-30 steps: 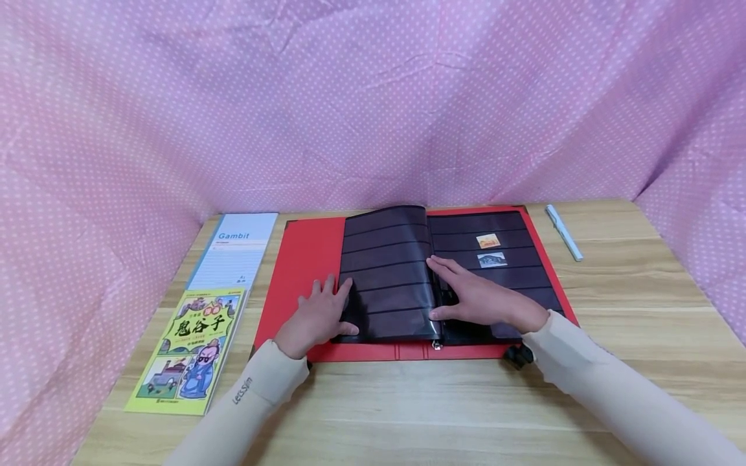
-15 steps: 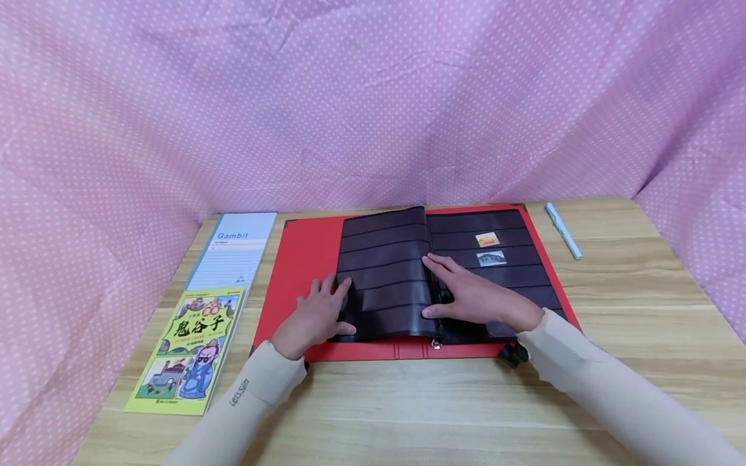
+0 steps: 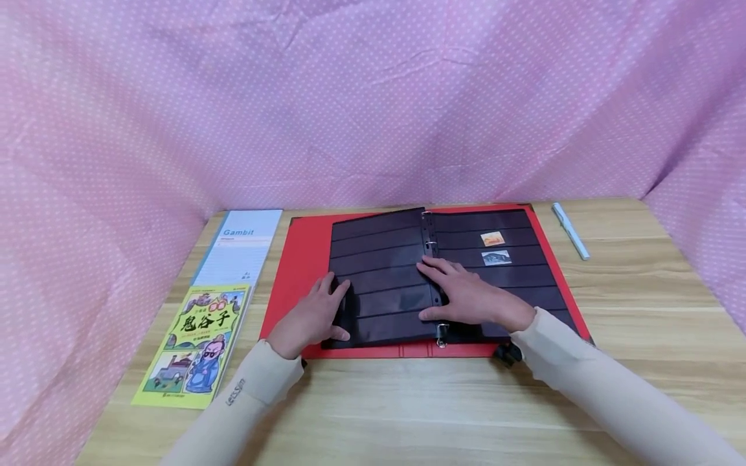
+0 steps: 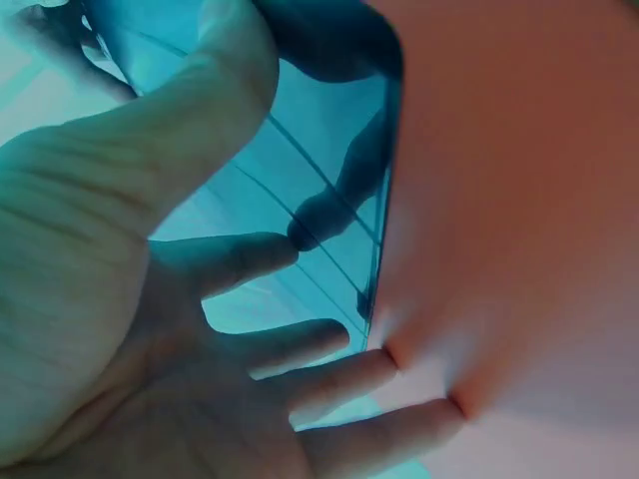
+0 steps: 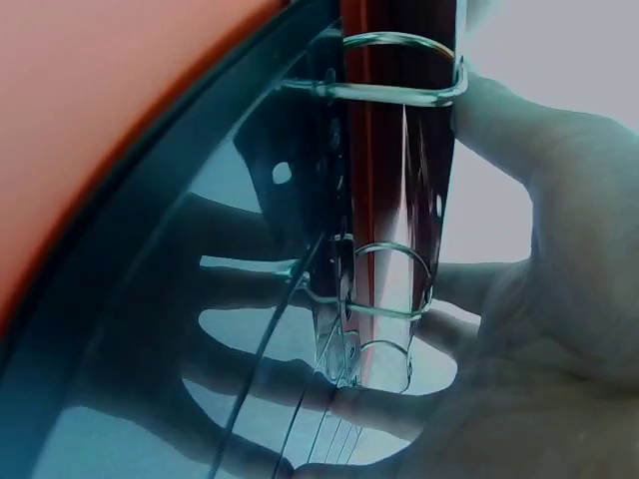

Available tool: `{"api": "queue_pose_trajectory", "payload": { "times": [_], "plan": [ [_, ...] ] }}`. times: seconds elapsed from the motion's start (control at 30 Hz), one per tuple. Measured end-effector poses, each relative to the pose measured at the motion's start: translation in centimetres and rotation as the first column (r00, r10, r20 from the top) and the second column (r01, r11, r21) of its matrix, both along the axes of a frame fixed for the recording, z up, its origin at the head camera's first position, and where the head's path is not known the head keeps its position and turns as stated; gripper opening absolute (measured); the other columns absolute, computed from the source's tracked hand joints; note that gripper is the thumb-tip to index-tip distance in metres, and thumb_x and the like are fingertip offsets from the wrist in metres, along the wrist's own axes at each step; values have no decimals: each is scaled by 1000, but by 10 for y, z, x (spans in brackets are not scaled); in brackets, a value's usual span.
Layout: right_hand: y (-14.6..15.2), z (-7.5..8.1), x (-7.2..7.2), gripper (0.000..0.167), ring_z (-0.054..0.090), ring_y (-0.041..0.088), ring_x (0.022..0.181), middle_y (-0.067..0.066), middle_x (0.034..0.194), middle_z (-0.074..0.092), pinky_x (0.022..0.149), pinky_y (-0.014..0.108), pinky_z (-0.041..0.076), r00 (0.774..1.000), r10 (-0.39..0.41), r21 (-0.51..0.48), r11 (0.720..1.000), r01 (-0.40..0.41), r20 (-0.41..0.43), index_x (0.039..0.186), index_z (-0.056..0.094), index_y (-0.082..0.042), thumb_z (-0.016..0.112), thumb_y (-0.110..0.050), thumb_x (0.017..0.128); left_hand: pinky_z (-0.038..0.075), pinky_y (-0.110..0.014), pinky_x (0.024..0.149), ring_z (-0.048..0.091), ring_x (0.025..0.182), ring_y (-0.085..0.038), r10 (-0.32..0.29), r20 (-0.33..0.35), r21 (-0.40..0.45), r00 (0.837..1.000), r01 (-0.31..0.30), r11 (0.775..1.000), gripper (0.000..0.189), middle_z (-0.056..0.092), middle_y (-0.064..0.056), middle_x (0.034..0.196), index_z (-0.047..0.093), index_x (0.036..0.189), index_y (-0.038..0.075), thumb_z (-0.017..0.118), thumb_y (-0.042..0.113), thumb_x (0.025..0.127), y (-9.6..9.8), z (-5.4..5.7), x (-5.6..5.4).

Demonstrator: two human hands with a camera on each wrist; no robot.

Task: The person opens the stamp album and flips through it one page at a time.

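A red ring-binder stamp album (image 3: 300,259) lies open on the table in the head view. Its black pocket page (image 3: 379,259) lies on the left side, a little skewed. Two stamps, an orange one (image 3: 492,239) and a grey one (image 3: 497,258), sit in the right black page (image 3: 478,221). My left hand (image 3: 311,317) rests at the left page's outer edge, fingers spread, some on the red cover. My right hand (image 3: 469,296) touches the left page's inner edge with extended fingers, beside the metal rings (image 5: 394,95). The palm hides part of the right page.
A Gambit notebook (image 3: 245,249) and a yellow comic-style book (image 3: 192,343) lie left of the album, the book overlapping the notebook. A pale blue pen (image 3: 571,232) is to the right. Pink dotted cloth (image 3: 373,116) hangs behind the wooden table (image 3: 408,414).
The left page has shifted left and flattened, losing its bulge near the spine, so the metal rings now show. Both hands have moved slightly left with it.
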State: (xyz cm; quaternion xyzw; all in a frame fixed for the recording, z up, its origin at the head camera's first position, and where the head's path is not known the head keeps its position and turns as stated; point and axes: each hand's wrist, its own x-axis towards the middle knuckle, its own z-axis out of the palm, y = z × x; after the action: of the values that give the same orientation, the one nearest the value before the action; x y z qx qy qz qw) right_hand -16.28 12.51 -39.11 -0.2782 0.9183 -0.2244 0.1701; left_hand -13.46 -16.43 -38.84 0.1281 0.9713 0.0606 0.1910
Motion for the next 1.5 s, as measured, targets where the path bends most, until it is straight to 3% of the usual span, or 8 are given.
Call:
{"api": "queue_pose_trajectory", "payload": {
  "times": [0.33,0.57,0.77,1.07,1.27,1.5],
  "plan": [
    [4,-1,-1,89,20,45,136,8,157,7,95,72,23,1000,-16,-18,1000,17,23,152,17,-15,62,-52,86,47,-45,91,21,137,-38,-26,14,-4,1000,26,1000,97,20,-21,150,33,147,9,84,33,69,-6,-1,2],
    [7,2,-3,90,25,39,135,7,156,6,97,62,34,999,-27,-39,999,28,42,153,16,-15,64,-51,85,48,-45,90,19,138,-37,-34,29,-13,999,34,999,92,18,-20,152,33,147,9,82,30,73,-8,3,0],
    [16,3,-3,85,41,34,127,9,156,5,94,53,42,994,-73,-40,996,77,85,153,16,-18,60,-52,88,53,-46,80,16,136,-44,36,61,-36,997,-34,999,91,11,-22,153,32,149,13,82,24,74,-5,6,-2],
    [68,0,12,73,25,44,134,22,151,20,100,62,30,981,-194,53,980,192,24,148,31,-8,51,-52,93,52,-49,81,16,135,-47,36,93,-74,995,-30,997,91,17,-23,151,30,149,13,81,24,74,-5,5,-2],
    [107,-1,30,71,26,48,130,28,146,25,98,63,31,972,-236,84,968,236,-12,140,41,1,55,-49,92,50,-51,82,16,136,-48,34,85,-69,996,-28,997,90,18,-23,151,32,149,13,81,25,75,-5,3,-1],
    [136,-4,42,76,27,55,126,37,141,27,97,66,28,952,-305,95,947,307,-38,136,41,9,58,-49,90,50,-51,82,15,136,-49,31,83,-69,996,-26,997,90,18,-24,151,32,148,12,81,25,75,-5,2,-2]
  ]
}}
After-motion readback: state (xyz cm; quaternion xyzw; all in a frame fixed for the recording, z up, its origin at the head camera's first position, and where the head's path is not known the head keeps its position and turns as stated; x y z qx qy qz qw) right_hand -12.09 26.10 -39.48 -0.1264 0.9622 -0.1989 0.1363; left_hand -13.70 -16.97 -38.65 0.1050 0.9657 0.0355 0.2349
